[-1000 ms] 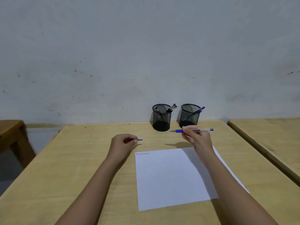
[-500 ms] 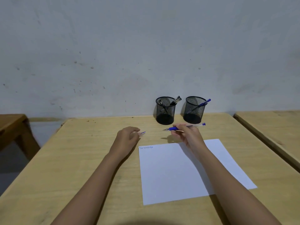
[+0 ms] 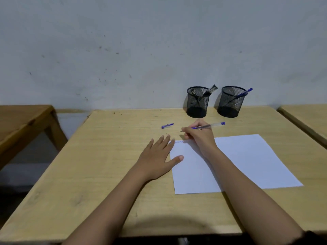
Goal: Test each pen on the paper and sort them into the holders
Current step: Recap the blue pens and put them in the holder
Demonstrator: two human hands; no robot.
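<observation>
A white paper lies on the wooden desk, with small blue scribbles near its top left corner. My right hand grips a clear blue pen, tip pointing left just above that corner. My left hand lies flat with straight fingers on the paper's left edge. A blue pen cap lies on the desk beyond my left hand. Two black mesh holders stand by the wall: the left holder has dark pens, the right holder has one blue pen.
A grey wall rises right behind the holders. Another wooden table stands to the left across a gap, and a third desk edge shows at the right.
My left hand let go of the blue cap, which now lies on the desk, and moved down flat onto the paper's edge. My right hand brought the pen down toward the paper's top left corner.
</observation>
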